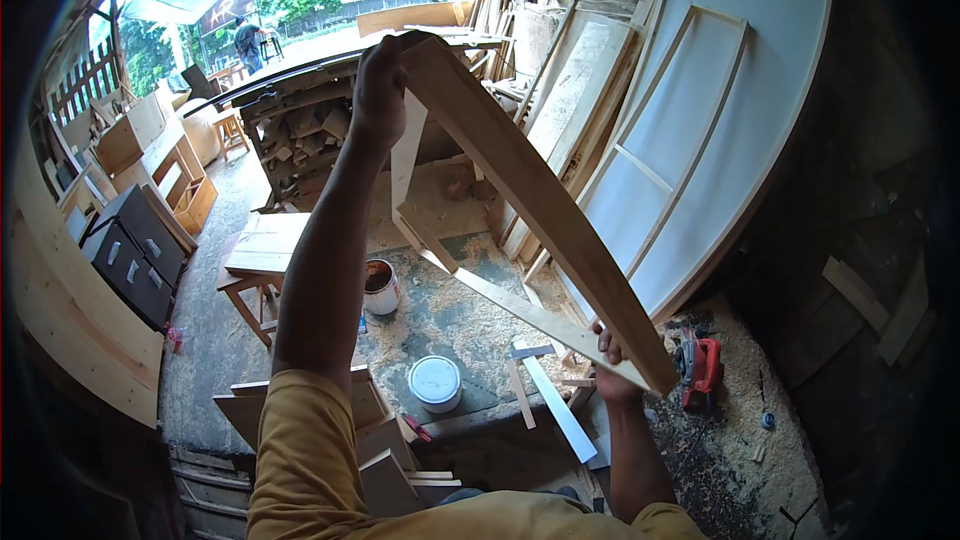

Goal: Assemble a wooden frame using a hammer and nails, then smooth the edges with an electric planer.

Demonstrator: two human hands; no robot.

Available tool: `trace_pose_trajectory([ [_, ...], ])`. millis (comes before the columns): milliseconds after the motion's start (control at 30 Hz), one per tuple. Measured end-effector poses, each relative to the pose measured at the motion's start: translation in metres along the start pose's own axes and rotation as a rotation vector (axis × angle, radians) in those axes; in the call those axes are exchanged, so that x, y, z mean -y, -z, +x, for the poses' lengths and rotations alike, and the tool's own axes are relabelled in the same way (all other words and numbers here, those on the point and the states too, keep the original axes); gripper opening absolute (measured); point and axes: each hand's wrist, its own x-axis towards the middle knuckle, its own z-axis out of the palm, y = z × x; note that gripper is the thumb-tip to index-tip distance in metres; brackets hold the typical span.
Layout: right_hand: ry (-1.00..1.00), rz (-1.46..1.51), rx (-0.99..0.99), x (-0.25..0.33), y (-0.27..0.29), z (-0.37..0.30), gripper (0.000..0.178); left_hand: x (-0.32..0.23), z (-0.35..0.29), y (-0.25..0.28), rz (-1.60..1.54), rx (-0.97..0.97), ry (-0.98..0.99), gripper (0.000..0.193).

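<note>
Both my hands hold up a large wooden frame [535,202] made of pale planks, tilted in front of me. My left hand [382,95], arm raised, is closed around its upper corner. Lower down on the right, my right hand [615,368] grips the frame near its bottom corner, fingers wrapped on the inner edge. Below the frame, a try square [555,402] and wood offcuts lie close to my right forearm. A red power tool [703,372], perhaps a planer, rests on the sawdust-covered bench just right of that hand.
A lidded white bucket [435,383] and an open paint can [381,288] stand below. A small wooden table [265,245] and dark drawers [130,255] are at left. A large white panel [745,130] and planks lean at right. Far off, a person [247,45] stands outside.
</note>
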Motion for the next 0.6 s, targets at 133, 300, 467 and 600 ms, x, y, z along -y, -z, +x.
trace_pose_trajectory([
  [133, 0.051, 0.098, -0.086, -0.008, -0.002, -0.020, 0.064, -0.017, 0.000, -0.045, 0.703, -0.115, 0.147, 0.051],
  [300, 0.147, -0.018, -0.037, 0.004, -0.030, -0.020, 0.044, 0.004, -0.130, -0.123, 0.654, -0.433, 0.036, 0.037],
  [467, 0.198, -1.062, -0.107, 0.004, -0.012, -0.023, 0.058, -0.029, -0.266, -0.255, 0.548, 0.703, 0.027, 0.071],
  [600, 0.479, -0.799, 0.150, -0.015, 0.019, -0.008, 0.029, -0.012, -0.283, -0.279, 0.368, 0.511, 0.181, 0.033],
])
